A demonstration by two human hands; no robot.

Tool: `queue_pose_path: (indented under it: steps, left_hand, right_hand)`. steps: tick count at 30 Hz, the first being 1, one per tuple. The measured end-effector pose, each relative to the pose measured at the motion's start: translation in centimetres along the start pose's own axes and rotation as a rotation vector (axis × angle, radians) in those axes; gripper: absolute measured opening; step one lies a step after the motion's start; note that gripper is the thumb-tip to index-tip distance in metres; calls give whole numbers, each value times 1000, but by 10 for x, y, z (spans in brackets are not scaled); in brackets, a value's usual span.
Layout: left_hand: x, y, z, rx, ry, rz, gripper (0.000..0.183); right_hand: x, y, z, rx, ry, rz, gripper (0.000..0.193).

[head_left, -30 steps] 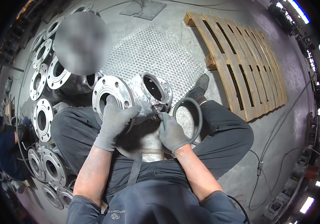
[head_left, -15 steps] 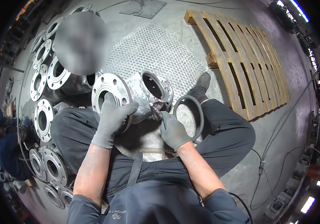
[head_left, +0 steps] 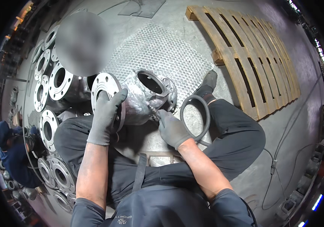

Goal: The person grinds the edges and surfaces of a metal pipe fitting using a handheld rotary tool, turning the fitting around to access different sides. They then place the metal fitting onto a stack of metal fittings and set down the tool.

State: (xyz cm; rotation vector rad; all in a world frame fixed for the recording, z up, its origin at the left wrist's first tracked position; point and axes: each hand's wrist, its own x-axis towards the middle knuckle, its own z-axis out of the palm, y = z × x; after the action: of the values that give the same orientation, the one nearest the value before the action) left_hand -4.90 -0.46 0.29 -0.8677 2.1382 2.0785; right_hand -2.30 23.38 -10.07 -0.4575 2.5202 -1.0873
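A grey metal valve body (head_left: 134, 104) with a bolt-holed flange at its left end lies between my legs, its round side opening turned upward. My gloved left hand (head_left: 105, 119) is closed round the flange (head_left: 101, 80), fingers inside the bore and thumb along the outer rim. In my gloved right hand (head_left: 172, 129) is a slim grinder (head_left: 154, 111), its tip at the body's surface just below the side opening. My fingers cover most of the tool. A thick grey hose (head_left: 207, 115) loops beside that hand, over my right leg.
Several flanged castings (head_left: 48, 130) crowd the floor on the left. Beyond the valve body lies a metal mesh sheet (head_left: 158, 49). A wooden pallet (head_left: 241, 53) stands at far right, with cables (head_left: 273, 164) nearer. Another person (head_left: 16, 159) works at far left.
The valve body has turned a little, its side opening now facing more upward and its flange seen more edge-on. My left thumb has shifted up along the rim. The right hand stays by the opening.
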Motion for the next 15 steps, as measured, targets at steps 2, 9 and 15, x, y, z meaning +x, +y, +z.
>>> queue_pose_path:
  steps: [2, 9, 15]
  left_hand:
    - [2, 1, 0, -1, -4, -5, 55]
    - [11, 8, -1, 29, 36, -79, 48]
    - [19, 1, -5, -56, 73, -86, 43]
  right_hand:
    - [8, -2, 1, 19, -3, -14, 27]
    - [21, -2, 8, 47, 52, -31, 26]
    - [28, -13, 5, 57, 27, -16, 22]
